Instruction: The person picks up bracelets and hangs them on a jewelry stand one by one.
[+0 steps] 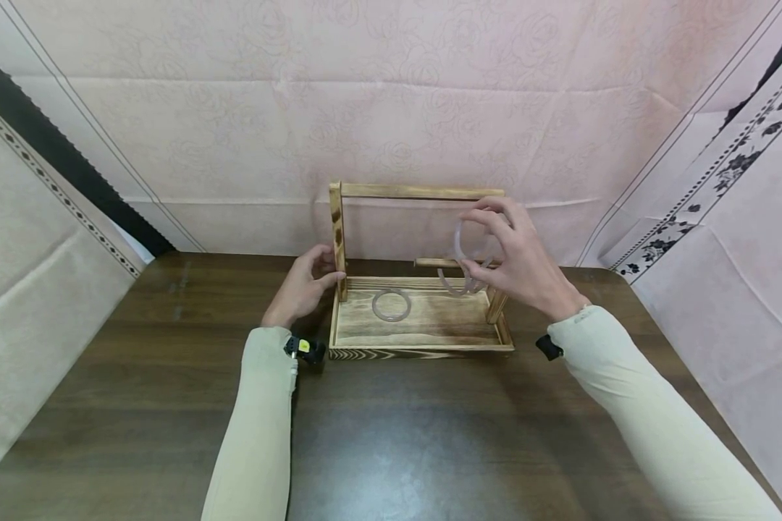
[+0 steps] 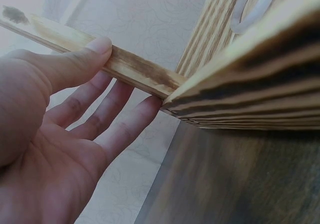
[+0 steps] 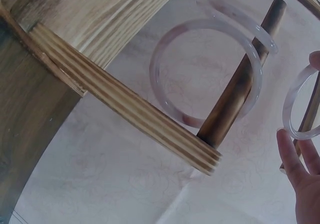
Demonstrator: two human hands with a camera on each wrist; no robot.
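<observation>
A wooden bracelet stand (image 1: pixel 423 353) with a tray base stands on the table. My left hand (image 1: pixel 305 284) grips its left upright (image 1: pixel 337 231), thumb on one side and fingers behind, as the left wrist view (image 2: pixel 75 119) shows. My right hand (image 1: pixel 518 253) pinches a translucent pale bangle (image 1: pixel 458 242) between thumb and fingertips, near the stand's right side. Other similar bangles (image 3: pixel 156 73) hang around a short dark rod (image 3: pixel 227 108) in the right wrist view. One more bangle (image 1: pixel 376 311) lies flat in the tray. Part of the right upright is hidden behind my right hand.
A top bar (image 1: pixel 423 192) spans the stand above the tray. The lower rod (image 1: pixel 433 263) has a free end pointing left. Brown wooden table (image 1: pixel 391 434) surrounds the stand. A pale patterned cloth (image 1: pixel 365 130) hangs close behind it, with more cloth at both sides.
</observation>
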